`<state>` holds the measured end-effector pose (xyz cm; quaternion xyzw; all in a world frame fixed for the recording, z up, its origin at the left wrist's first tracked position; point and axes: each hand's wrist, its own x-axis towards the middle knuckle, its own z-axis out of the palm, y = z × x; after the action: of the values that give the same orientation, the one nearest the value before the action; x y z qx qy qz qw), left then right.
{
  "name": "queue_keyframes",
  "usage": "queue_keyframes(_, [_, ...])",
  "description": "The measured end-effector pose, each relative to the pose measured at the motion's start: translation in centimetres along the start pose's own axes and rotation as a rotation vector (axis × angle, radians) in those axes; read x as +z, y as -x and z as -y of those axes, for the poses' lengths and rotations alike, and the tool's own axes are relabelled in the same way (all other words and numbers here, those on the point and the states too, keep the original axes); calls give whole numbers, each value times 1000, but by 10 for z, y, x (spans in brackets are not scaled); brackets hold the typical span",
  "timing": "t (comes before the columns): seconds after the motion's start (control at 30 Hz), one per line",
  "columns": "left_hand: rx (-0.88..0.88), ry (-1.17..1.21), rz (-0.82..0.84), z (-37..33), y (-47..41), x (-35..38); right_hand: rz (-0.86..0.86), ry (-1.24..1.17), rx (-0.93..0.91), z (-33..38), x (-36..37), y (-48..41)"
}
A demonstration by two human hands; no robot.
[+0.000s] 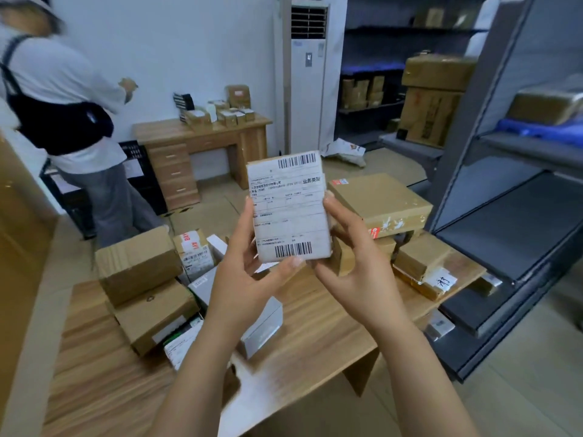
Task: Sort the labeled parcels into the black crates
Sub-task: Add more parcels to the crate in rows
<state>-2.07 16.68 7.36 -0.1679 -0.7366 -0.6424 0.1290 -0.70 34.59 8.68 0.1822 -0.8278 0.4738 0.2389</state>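
Observation:
I hold a small cardboard parcel [288, 206] upright in front of me, its white shipping label with two barcodes facing the camera. My left hand [249, 266] grips its left edge and bottom, thumb under the lower barcode. My right hand [350, 257] grips its right edge. Below lies the wooden table [315, 335] with several other parcels: stacked brown boxes [142, 279] at the left and a large flat box [381, 200] at the right. Black crates [142, 171] stand on the floor at the back left, partly hidden by a person.
A person [69, 121] in a white shirt stands at the back left. A wooden desk [202, 146] with small boxes sits against the far wall beside a tall white air conditioner [307, 74]. Dark metal shelving [504, 190] with boxes runs along the right.

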Motion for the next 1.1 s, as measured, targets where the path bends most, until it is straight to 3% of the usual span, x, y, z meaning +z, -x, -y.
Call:
queue_keyframes(0.2, [-12, 102, -54, 2, -1, 0, -22, 95, -208, 6, 0, -6])
queue_keyframes(0.63, [-44, 142, -124, -2, 13, 7, -122, 103, -318, 1, -3, 5])
queue_keyframes(0.9, [20, -19, -78, -20, 18, 24, -79, -14, -124, -6, -16, 15])
queue_keyframes(1.1, [87, -191, -59, -36, 22, 47, -128, 83, -128, -11, -33, 20])
